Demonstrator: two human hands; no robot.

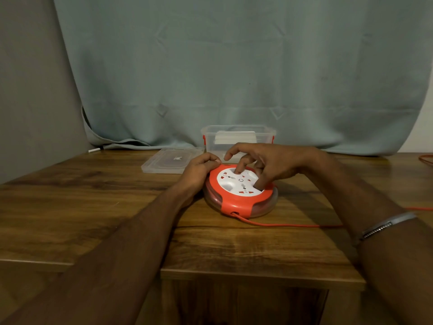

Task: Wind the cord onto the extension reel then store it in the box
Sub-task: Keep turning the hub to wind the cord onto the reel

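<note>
A round orange and white extension reel [236,200] lies flat on the wooden table [93,207]. My left hand [199,171] grips its far left rim with curled fingers. My right hand [262,166] is over the white socket face, with the thumb and a fingertip pressed into its recesses. The orange cord [288,224] leaves the reel's near side and runs right across the table, under my right forearm. A clear plastic box [237,137] with orange clips stands open behind the reel, white items inside.
The box's clear lid [171,163] lies flat to the left of the box. A grey-blue curtain hangs behind the table. More orange cord [425,159] shows at the far right edge. The table's front edge is close to me.
</note>
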